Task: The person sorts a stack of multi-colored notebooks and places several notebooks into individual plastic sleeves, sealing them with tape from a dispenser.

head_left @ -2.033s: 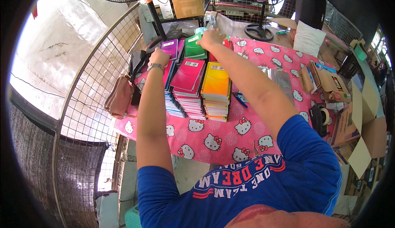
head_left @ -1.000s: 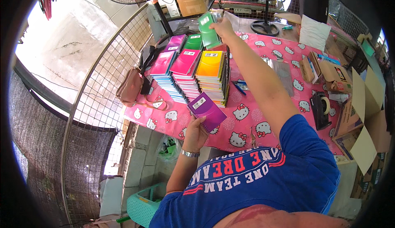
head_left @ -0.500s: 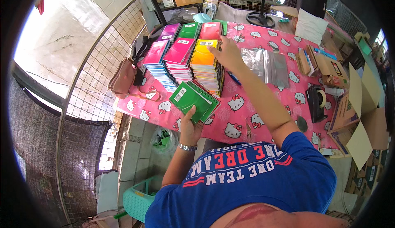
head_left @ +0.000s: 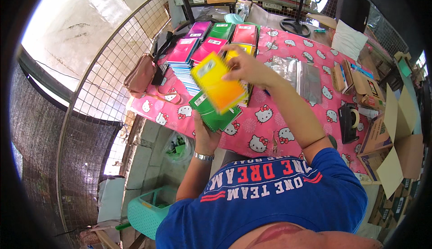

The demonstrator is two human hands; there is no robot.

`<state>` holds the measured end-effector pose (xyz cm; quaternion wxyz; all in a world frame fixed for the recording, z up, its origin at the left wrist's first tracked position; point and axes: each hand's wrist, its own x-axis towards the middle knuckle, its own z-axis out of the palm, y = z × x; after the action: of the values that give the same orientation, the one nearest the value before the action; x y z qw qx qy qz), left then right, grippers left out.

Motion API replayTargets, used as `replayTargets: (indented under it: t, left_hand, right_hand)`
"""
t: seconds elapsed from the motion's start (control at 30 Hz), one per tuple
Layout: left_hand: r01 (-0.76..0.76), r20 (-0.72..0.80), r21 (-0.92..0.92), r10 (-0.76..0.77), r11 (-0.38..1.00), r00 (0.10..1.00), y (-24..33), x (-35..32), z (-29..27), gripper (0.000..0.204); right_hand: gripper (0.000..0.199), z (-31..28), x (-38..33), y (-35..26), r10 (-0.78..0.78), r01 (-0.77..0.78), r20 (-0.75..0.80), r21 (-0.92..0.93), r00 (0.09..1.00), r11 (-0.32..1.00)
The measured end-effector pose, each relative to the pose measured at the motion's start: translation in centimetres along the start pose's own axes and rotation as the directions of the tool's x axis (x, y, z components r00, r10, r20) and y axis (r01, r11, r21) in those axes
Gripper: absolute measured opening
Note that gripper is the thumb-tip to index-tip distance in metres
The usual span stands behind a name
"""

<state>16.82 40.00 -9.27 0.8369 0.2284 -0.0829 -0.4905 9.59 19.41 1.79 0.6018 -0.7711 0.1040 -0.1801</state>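
My left hand (head_left: 205, 137) is closed around several spiral notebooks, a green notebook (head_left: 210, 116) on top, held over the near edge of the table. In my right hand (head_left: 246, 69) is a yellow-orange spiral notebook (head_left: 217, 83), pinched at its right side, blurred and tilted above the green one. Behind it stand tall stacks of notebooks: a red-pink stack (head_left: 183, 51), a magenta stack (head_left: 209, 50) and a yellow stack (head_left: 246, 48), partly hidden by my hand. Farther back are a purple stack (head_left: 198, 30), a green stack (head_left: 221, 31) and a red stack (head_left: 245, 34).
A pink patterned cloth (head_left: 288, 114) covers the table. Clear plastic bags (head_left: 308, 80) lie right of the stacks, with a black tape dispenser (head_left: 348, 122) and open cardboard boxes (head_left: 382, 123) farther right. A brown bag (head_left: 140, 76) sits at the left edge, beside a wire fence (head_left: 96, 78).
My right hand has lifted a yellow-orange notebook off the yellow stack and brought it left and nearer, over the green notebook. My left hand keeps its hold. The view has shifted slightly.
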Motion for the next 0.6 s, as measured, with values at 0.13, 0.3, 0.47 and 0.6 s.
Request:
replayTargets:
  t: [0.13, 0.3, 0.47, 0.6]
  left_hand:
    - [-0.111, -0.015, 0.032, 0.111, 0.993, 0.994, 0.7, -0.7, 0.2, 0.046]
    - [0.079, -0.149, 0.067, -0.068, 0.995, 0.987, 0.6, -0.7, -2.2, 0.039]
    - [0.104, -0.136, 0.035, -0.098, 0.994, 0.986, 0.6, -0.7, -2.7, 0.037]
    - [0.079, -0.143, 0.031, -0.074, 0.996, 0.987, 0.2, 0.2, -3.0, 0.048]
  right_hand:
    - [0.062, 2.3, 2.2, -0.3, 0.012, 0.02, 0.061, -0.511, 0.998, 0.859]
    - [0.052, 1.3, 7.3, 4.7, -0.317, 0.319, 0.218, -0.894, 0.923, 0.314]
    - [0.036, -0.1, 8.9, 4.4, -0.219, 0.411, 0.354, -0.844, 0.909, 0.344]
    - [0.024, -0.1, 7.5, 3.2, -0.465, 0.539, 0.386, -0.801, 0.797, 0.258]
